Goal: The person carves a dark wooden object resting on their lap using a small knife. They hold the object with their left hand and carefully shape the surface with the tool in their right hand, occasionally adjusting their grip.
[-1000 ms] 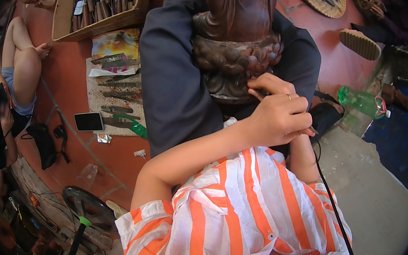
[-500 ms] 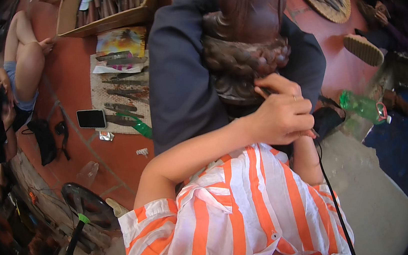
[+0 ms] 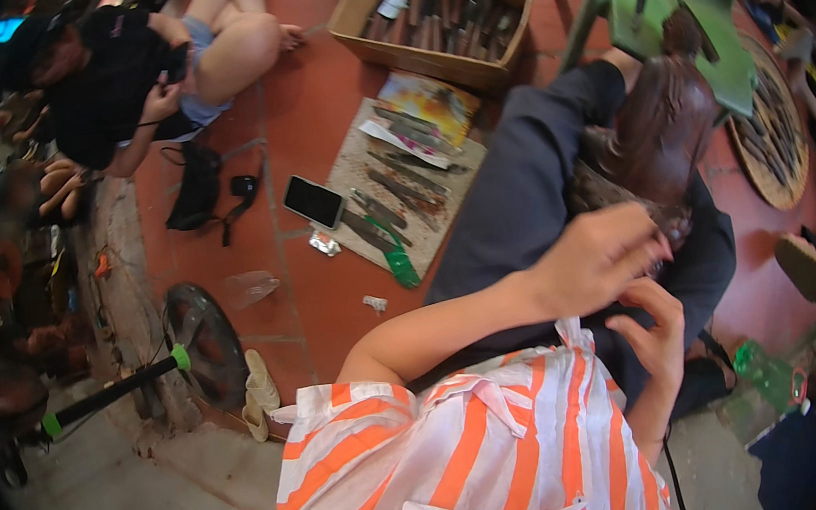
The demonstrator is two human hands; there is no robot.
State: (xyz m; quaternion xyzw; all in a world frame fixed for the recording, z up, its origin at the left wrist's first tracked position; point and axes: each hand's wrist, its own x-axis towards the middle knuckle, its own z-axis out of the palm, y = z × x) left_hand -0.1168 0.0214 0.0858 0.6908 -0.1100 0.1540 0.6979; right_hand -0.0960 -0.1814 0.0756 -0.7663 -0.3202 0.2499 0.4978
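Note:
A dark brown carved wooden statue leans between my knees, its lower end partly behind my hands. My left hand is in front of that base with its fingers curled in; anything inside them is hidden. Just below it, my right hand is raised with thumb and fingers apart, and no object shows in it. Left of my leg, several flat dark files and blades lie on a pale woven mat. A strip of green plastic lies at the mat's near corner.
A cardboard box holds many handled tools. Beside the statue stands a green plastic chair; behind it is a round basket of tools. A phone, a black pouch and a green bottle are around me. Another person sits far left.
My view has swung left, so the scene shifts right. My hands, together at the statue's base before, are now slightly apart, and the right one has opened. The statue's top is now visible.

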